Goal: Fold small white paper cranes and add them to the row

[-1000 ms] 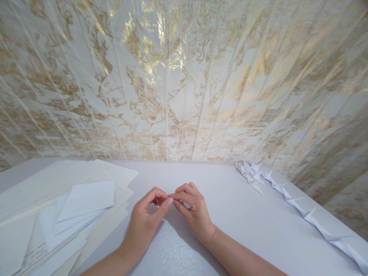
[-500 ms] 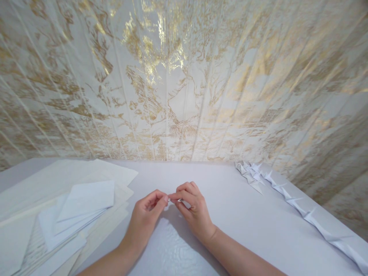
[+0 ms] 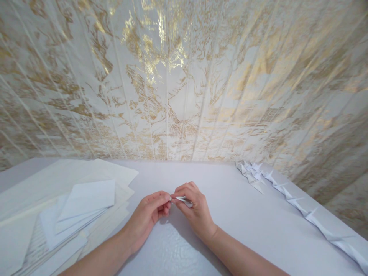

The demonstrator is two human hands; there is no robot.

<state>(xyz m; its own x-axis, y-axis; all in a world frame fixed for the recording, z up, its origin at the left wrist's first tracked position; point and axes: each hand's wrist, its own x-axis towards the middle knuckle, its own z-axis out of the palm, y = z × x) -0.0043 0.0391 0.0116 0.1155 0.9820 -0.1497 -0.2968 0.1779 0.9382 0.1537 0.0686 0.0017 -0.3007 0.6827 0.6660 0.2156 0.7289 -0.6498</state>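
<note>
A small folded piece of white paper (image 3: 181, 199) is pinched between both hands over the middle of the white table (image 3: 230, 214). My left hand (image 3: 148, 218) grips its left tip between thumb and curled fingers. My right hand (image 3: 193, 209) holds the rest of it, fingers curled round it so most of the paper is hidden. The two sets of fingertips meet just above the table.
A loose stack of white and cream paper sheets (image 3: 66, 207) lies at the left. A row of folded white paper figures (image 3: 287, 195) runs along the table's right edge toward the near corner. A white and gold patterned wall (image 3: 184, 76) stands right behind the table.
My left hand has lowered and rolled flatter, its fingers closing tighter at the paper's tip. More of the white paper now shows between the fingertips. My right hand has hardly moved.
</note>
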